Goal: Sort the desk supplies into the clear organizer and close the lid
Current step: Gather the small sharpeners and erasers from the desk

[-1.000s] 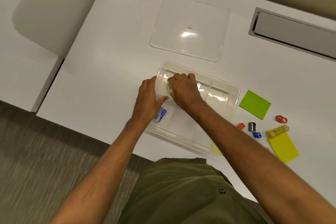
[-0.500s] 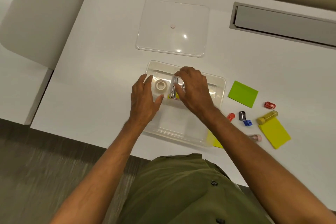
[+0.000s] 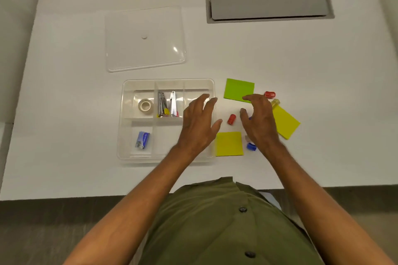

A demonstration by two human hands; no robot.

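The clear organizer (image 3: pixel 137 84) sits mid-desk, holding a tape roll (image 3: pixel 145 105), two metal staple removers (image 3: pixel 167 106) and a blue staple box (image 3: pixel 142 140). Its clear lid (image 3: pixel 145 37) lies flat behind it. My left hand (image 3: pixel 199 123) hovers open over the organizer's right side. My right hand (image 3: pixel 259 120) is open above the loose supplies, fingers spread, holding nothing. Beside it lie a red sharpener (image 3: pixel 231 119), a green sticky pad (image 3: pixel 238 89), a yellow sticky pad (image 3: pixel 228 143), another yellow pad (image 3: pixel 285 123), a second red sharpener (image 3: pixel 269 94) and a blue sharpener (image 3: pixel 251 146).
A grey cable hatch (image 3: pixel 269 5) is set into the desk at the back right. A yellowish tube (image 3: pixel 275 102) pokes out past my right hand. The desk's front edge runs just before my green shirt. White panels flank the desk on the left.
My right hand has let go of the staple removers in the organizer and moved right over the loose supplies. My left hand shifted right too. The view panned right.
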